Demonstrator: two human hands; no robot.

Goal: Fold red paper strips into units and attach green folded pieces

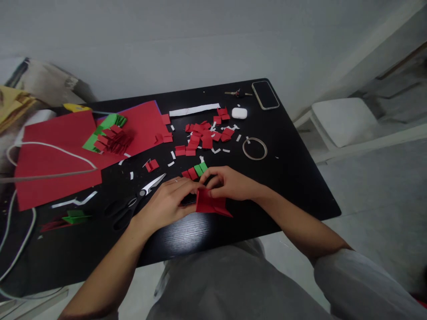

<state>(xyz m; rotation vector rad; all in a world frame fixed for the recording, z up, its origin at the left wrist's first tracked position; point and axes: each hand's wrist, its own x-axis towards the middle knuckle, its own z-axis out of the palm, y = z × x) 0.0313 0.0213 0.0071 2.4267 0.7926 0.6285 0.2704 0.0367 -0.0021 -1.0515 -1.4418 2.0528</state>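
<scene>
Near the front edge of the black table, a folded piece of red paper (213,203) is held between both hands. My left hand (170,198) grips its left edge, fingers closed. From the upper right, my right hand (230,183) pinches the paper with thumb and bent fingers. Just beyond the fingers lie small folded green paper pieces (200,168) and red ones (189,174) in a row. Black-handled scissors (143,193) rest left of my left hand, blades pointing away. Further back is a pile of small folded red pieces (200,135) among white scraps.
Large red sheets (56,164) cover the table's left, with stacked green and red strips (113,138) on top. A white cable (25,249) loops at the left. A tape roll (254,148), white case (239,113), phone (265,94) and white paper strip (194,110) lie further back.
</scene>
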